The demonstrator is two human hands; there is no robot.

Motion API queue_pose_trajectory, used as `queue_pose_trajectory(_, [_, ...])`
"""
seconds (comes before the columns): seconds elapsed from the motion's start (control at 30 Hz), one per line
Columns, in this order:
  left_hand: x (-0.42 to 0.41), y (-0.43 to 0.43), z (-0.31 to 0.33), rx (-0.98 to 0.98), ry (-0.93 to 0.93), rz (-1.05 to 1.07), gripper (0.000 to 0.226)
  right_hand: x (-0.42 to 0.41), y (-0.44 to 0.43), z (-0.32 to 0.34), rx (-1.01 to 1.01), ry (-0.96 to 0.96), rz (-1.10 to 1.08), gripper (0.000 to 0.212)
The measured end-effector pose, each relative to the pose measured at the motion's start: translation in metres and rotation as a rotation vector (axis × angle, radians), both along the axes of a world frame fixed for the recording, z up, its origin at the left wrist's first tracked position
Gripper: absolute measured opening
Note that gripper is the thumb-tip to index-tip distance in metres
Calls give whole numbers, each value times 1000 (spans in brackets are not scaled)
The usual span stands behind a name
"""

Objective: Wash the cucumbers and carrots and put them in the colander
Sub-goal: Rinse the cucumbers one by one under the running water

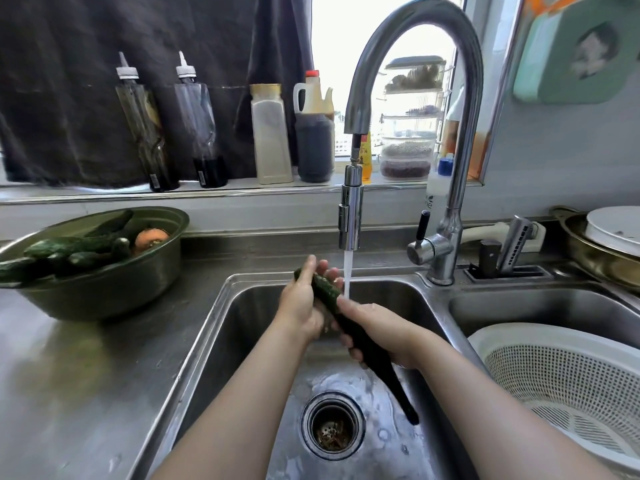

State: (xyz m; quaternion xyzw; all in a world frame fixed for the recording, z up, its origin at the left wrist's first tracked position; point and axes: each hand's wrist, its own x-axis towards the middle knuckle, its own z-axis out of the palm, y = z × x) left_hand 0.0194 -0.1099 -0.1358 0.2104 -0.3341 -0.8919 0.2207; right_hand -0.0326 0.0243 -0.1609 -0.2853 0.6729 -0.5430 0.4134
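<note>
Glossy metal sink (221, 327) (wet); perforated plastic colander (540, 375).

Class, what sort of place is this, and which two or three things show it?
Most likely a home kitchen: a steel double sink with its tap running, sauce bottles along the window ledge, and a white colander in the right basin.

dark curtain (104, 81), bright window (346, 46), steel counter (69, 375)

I'm in a home kitchen: steel double sink (225, 341), running tap (350, 209), sauce bottles (313, 147) along the windowsill (86, 192), colander (554, 368) in one basin.
</note>
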Motion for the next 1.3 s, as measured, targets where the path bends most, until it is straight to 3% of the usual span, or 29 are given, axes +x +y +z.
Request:
queue_pose_trajectory(0.1, [3, 6, -5, -157, 4, -214, 27, -4, 3, 4, -4, -155, -67, 77])
queue_pose_trajectory(0.17, [-3, 16, -6, -271, -60, -179, 27, -8, 7, 4, 0, -225, -74, 80])
queue_pose_trajectory(0.33, [-21, 33, -9, -338, -308, 259, 47, -5, 4, -4, 32, -198, -79, 77])
queue_pose_trajectory(0.4, [-21, 34, -5, -462, -306, 397, 52, -1, -4, -8, 26, -136, -192, 75])
queue_pose_trajectory(0.47, [-21, 35, -7, -658, -266, 485, 41, 4, -13, -8, -3, -89, -332, 66])
queue_pose_trajectory(0.57, [-25, 34, -20, -883, -155, 345, 23, 8, -20, -6, -53, -79, -453, 60])
queue_pose_trajectory(0.63, [-27, 34, -30, -931, -95, 225, 34, 8, -15, -3, -24, -153, -429, 71])
queue_pose_trajectory(0.7, [-26, 36, -31, -912, -109, 256, 30, 8, -9, -1, 20, -214, -355, 75])
queue_pose_trajectory(0.77, [-28, 35, -22, -799, -167, 378, 15, 8, -7, 0, 30, -220, -305, 66])
queue_pose_trajectory(0.9, [-21, 34, -4, -553, -220, 414, 52, 10, -8, 0, 72, -219, -239, 55])
queue_pose_trajectory(1.0, [-12, 31, -4, -477, -114, 176, 48, 6, 0, 2, 171, -277, -134, 73])
queue_pose_trajectory(1.07, [-6, 29, -3, -357, 45, -30, 27, 0, 7, 4, 196, -312, -52, 62])
queue_pose_trajectory(1.13, [-3, 28, -1, -370, 80, -130, 13, -3, 12, 6, 213, -346, 28, 49])
queue_pose_trajectory(1.2, [-4, 30, 1, -437, -15, -36, 20, -1, 13, 7, 208, -384, 79, 55])
queue_pose_trajectory(1.3, [-8, 31, 7, -431, -204, 187, 50, 6, 4, 5, 167, -392, 103, 68])
